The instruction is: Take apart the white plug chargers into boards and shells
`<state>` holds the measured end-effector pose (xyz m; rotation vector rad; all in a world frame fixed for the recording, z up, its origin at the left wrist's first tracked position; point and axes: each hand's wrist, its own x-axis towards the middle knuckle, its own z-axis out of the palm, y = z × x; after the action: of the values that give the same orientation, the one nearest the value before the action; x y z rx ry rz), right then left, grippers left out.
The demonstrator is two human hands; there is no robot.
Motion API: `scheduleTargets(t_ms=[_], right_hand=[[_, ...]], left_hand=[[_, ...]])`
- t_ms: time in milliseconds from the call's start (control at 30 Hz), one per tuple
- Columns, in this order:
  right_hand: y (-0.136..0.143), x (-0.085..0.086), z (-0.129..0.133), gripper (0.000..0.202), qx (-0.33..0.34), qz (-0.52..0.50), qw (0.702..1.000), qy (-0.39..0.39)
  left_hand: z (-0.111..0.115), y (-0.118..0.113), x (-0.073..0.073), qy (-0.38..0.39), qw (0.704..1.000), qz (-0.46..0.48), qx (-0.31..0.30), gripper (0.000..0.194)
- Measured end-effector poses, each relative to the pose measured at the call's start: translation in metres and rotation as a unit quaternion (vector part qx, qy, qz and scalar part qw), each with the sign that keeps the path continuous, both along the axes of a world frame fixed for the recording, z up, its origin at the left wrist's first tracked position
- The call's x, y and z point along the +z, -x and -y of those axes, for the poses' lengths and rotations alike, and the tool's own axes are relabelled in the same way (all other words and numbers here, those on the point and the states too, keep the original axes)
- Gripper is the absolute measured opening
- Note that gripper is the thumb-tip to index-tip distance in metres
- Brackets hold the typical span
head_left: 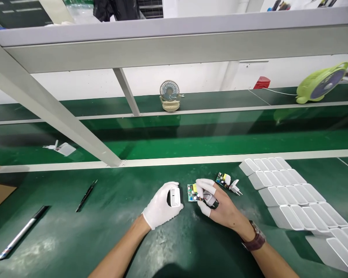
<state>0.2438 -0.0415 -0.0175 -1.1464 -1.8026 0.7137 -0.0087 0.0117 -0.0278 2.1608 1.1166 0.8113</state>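
Observation:
My left hand [164, 206], in a white glove, is closed around a white plastic charger housing [175, 197] with its opening facing the right hand. Finger cots cover some fingertips of my right hand [217, 204], which grips a green circuit board [192, 193] with a yellow component and a grey-and-black part behind it. A small gap separates the board from the housing. Just beyond the right hand lies a second circuit board [222, 179] joined to a white two-pin plug [235, 187]. Rows of white plastic housings [295, 193] stand to the right.
On the left lie a black pen [86, 196], a silver-and-black marker-like stick [23, 233] and a cardboard box [0, 195]. A white plug piece [64, 148] sits on the green strip behind the bench rail [191, 159]. A beige fan [169, 96] and a green fan [320, 85] stand farther back.

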Motion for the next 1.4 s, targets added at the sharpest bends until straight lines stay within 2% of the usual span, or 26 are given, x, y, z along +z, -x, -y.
scheduleTargets(t_ms=[200, 400, 600, 1000, 1267, 1400], right_hand=[[0.007, -0.001, 0.007, 0.061, -0.005, -0.003, 1.000, 0.031], [0.014, 0.000, 0.010, 0.063, 0.043, 0.020, 0.996, -0.070], [0.019, 0.000, 0.008, 0.069, 0.045, 0.110, 0.984, -0.132], [0.024, 0.005, 0.010, 0.060, 0.056, 0.168, 0.977, -0.119], [0.024, 0.003, 0.012, 0.063, 0.051, 0.171, 0.979, -0.102], [0.023, 0.006, 0.013, 0.064, 0.052, 0.179, 0.976, -0.108]], left_hand=[[0.001, -0.002, -0.005, -0.094, 0.995, -0.003, -0.030, 0.058], [0.003, -0.002, -0.002, -0.117, 0.992, -0.019, -0.038, 0.060], [0.003, -0.002, -0.002, -0.141, 0.988, -0.027, -0.053, 0.063], [0.003, -0.004, -0.002, -0.128, 0.988, -0.003, -0.083, 0.052], [0.003, -0.003, -0.004, -0.101, 0.991, 0.006, -0.093, 0.053], [0.003, -0.005, 0.001, -0.074, 0.993, -0.011, -0.091, 0.046]])
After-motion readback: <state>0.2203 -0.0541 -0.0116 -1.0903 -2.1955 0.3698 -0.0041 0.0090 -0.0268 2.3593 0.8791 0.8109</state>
